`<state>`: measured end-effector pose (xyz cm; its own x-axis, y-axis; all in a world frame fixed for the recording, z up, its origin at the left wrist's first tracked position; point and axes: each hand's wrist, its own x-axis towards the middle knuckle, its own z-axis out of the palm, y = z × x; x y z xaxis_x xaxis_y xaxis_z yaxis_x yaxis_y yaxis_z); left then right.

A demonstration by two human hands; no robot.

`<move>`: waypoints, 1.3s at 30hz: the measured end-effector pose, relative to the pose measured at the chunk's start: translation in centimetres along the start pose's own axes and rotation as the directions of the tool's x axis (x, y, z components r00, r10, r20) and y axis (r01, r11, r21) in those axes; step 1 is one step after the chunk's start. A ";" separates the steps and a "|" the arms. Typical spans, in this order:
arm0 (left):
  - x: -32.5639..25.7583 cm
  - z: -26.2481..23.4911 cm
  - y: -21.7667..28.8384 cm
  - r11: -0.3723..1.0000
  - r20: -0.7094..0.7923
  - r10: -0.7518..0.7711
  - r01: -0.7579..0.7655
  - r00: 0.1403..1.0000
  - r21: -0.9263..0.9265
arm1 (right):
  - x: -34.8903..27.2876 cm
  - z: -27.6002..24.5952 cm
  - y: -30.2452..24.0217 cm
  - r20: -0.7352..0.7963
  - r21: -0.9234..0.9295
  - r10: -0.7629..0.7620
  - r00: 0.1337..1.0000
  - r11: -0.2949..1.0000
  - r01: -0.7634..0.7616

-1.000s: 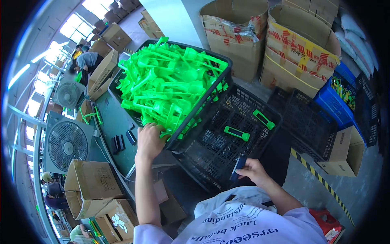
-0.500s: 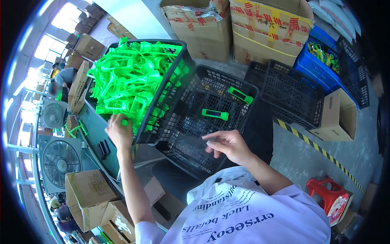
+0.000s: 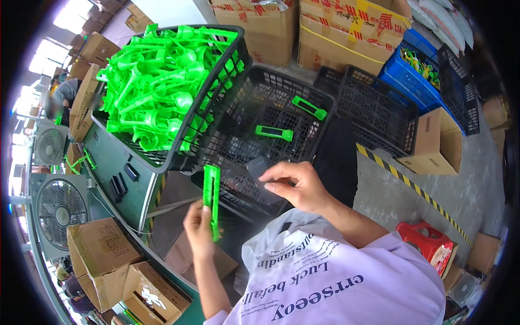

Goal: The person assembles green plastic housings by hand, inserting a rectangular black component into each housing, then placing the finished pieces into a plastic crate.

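Note:
My left hand (image 3: 200, 227) grips a bright green plastic part (image 3: 212, 187), a long slotted strip held upright over the near side of the black crate. My right hand (image 3: 300, 187) is closed, thumb and forefinger together, at a small dark flat rectangular piece (image 3: 257, 167), which is blurred. Below and beyond it stands a black mesh crate (image 3: 330, 100). Inside lie two green parts with flared ends and dark inserts, one (image 3: 274, 132) nearer and one (image 3: 309, 108) farther. At the left, a second black crate (image 3: 203, 89) is heaped with loose green parts (image 3: 157, 81).
Several black bars (image 3: 118, 187) rest on the green tabletop (image 3: 100, 149) at left, near two fans (image 3: 63, 211). Cardboard boxes (image 3: 346, 40) and a blue crate (image 3: 409, 70) stand behind. On the right are stacked black crates (image 3: 379, 108), an open carton (image 3: 433, 141) and a red stool (image 3: 425, 246).
My left hand has come away from the heap, toward me and rightward, with a green part in it. A dark piece now shows at my right fingertips. The whole view has shifted slightly.

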<state>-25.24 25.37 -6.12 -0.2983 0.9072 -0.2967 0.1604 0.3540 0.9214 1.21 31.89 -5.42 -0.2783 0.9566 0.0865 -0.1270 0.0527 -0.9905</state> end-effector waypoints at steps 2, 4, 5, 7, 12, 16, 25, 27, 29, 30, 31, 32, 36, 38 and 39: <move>-1.5 0.7 -2.6 0.981 0.058 -0.166 0.171 0.984 -0.092 | -0.1 0.7 1.0 0.043 0.071 0.046 0.998 0.996 -0.049; -2.3 1.5 -4.0 0.962 0.048 -0.207 0.212 0.977 -0.173 | -0.3 2.1 1.8 0.058 0.403 0.157 0.986 0.900 -0.166; -2.7 1.4 -4.3 0.959 0.077 -0.192 0.203 0.978 -0.197 | -0.2 2.3 1.4 0.141 0.375 0.178 0.974 0.901 -0.219; -3.2 1.3 -4.7 0.971 0.106 -0.131 0.150 0.986 -0.186 | -0.3 4.6 1.5 0.127 0.415 0.201 0.971 0.879 -0.236; -3.4 0.6 -5.3 0.987 0.155 0.159 -0.156 0.975 -0.031 | -1.1 7.7 3.8 0.242 0.295 0.282 0.928 0.890 -0.347; -3.7 -0.7 -5.9 0.985 0.304 0.103 -0.055 0.947 -0.163 | -2.1 9.3 5.7 0.160 0.190 0.279 0.947 0.933 -0.307; -4.1 -0.5 -4.8 0.956 0.100 0.246 -0.258 0.964 0.137 | -2.9 10.1 6.1 0.067 0.129 0.232 0.970 0.962 -0.239; -4.4 -0.1 -4.7 0.953 0.032 0.247 -0.248 0.969 0.172 | -3.3 10.4 6.2 0.026 0.103 0.231 0.972 0.967 -0.233; -4.6 0.2 -5.1 0.935 -0.080 0.277 -0.249 0.958 0.253 | -3.8 11.0 5.9 -0.043 0.069 0.224 0.974 0.973 -0.221; -4.7 0.3 -5.1 0.935 -0.082 0.278 -0.250 0.957 0.250 | -4.0 11.4 5.7 -0.042 0.066 0.223 0.974 0.973 -0.220; -4.8 0.4 -5.2 0.916 -0.146 0.329 -0.278 0.933 0.288 | -4.2 11.7 5.6 -0.060 0.016 0.200 0.978 0.980 -0.199; -4.9 0.6 -5.2 0.895 -0.207 0.379 -0.301 0.902 0.329 | -4.4 11.9 5.6 -0.077 -0.035 0.176 0.981 0.983 -0.179; -5.1 0.8 -5.5 0.809 -0.256 0.511 -0.359 0.821 0.465 | -4.4 12.8 6.0 -0.152 0.073 0.112 0.982 0.992 -0.101; -5.1 0.8 -5.5 0.746 -0.240 0.574 -0.379 0.783 0.548 | -4.6 12.9 6.0 -0.160 0.070 0.106 0.981 0.993 -0.096; -5.1 0.9 -5.5 0.673 -0.216 0.634 -0.393 0.743 0.626 | -4.6 12.9 6.1 -0.169 0.067 0.100 0.981 0.994 -0.090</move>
<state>-23.77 18.97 -9.90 -0.3231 0.8490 0.4181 0.8144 0.0243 0.5799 -10.53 24.08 -10.45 -0.1249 0.9916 -0.0322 -0.1652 -0.0528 -0.9849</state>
